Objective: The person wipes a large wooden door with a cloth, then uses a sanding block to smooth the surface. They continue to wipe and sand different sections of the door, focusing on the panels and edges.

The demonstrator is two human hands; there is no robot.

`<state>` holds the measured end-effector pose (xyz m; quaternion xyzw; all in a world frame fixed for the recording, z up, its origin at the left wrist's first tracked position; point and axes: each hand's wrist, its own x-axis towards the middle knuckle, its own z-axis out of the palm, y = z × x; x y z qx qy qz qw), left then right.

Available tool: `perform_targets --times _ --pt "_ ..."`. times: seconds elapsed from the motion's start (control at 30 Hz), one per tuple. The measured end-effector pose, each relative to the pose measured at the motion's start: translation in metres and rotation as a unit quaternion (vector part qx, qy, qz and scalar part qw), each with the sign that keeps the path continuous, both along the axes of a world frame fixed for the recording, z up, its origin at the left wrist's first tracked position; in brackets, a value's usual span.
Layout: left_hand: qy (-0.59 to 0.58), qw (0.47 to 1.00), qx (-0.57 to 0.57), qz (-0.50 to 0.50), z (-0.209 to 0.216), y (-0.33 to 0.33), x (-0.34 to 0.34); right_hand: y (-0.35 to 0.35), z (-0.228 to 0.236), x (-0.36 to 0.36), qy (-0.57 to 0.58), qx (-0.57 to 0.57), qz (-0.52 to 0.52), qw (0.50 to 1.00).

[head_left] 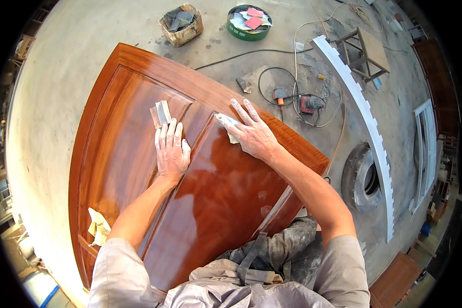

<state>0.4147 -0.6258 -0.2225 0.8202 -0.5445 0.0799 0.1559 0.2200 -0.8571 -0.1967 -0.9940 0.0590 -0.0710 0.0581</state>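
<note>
A reddish-brown varnished wooden door [215, 226] with recessed panels lies in front of me. My left hand [170, 151] rests flat on it, fingers stretched out and dusted white. Just at those fingertips sits a folded grey-and-tan piece of sandpaper [162, 113]; whether the fingers grip it I cannot tell. Farther right, my right hand [254, 134] presses a folded pale sheet of sandpaper [232, 134] against the molding at a panel corner. Its index and thumb side close on the sheet while two other fingers reach out over the frame.
A crumpled yellowish sheet [98, 227] lies at the door's left. Beyond it stand a worn bucket [182, 32] and a green round tub [249, 33] of scraps. Corded power tools [310, 104], a stool [367, 54], a tire [363, 177] and a long pale notched strip [362, 110] lie rightward.
</note>
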Motion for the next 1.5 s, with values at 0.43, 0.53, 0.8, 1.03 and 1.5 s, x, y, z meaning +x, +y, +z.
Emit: perform_targets --times 0.43,0.53,0.8,1.03,1.5 --pt "-0.024 1.000 -0.007 -0.006 -0.007 -0.007 0.004 0.003 0.007 -0.005 0.010 0.024 -0.019 0.999" --pt "-0.022 1.000 0.005 -0.001 -0.013 -0.001 0.006 -0.006 0.007 -0.038 0.041 0.020 0.002 0.999" --pt "-0.027 1.000 0.002 0.000 -0.010 -0.008 0.002 -0.014 0.018 -0.219 0.074 0.090 -0.036 0.993" --pt "-0.025 1.000 0.005 -0.008 -0.007 -0.003 0.006 0.004 0.010 -0.129 0.011 0.121 -0.055 0.991" --pt "-0.030 1.000 0.005 -0.001 -0.007 -0.003 0.004 0.009 0.011 -0.176 0.042 0.136 -0.081 0.987"
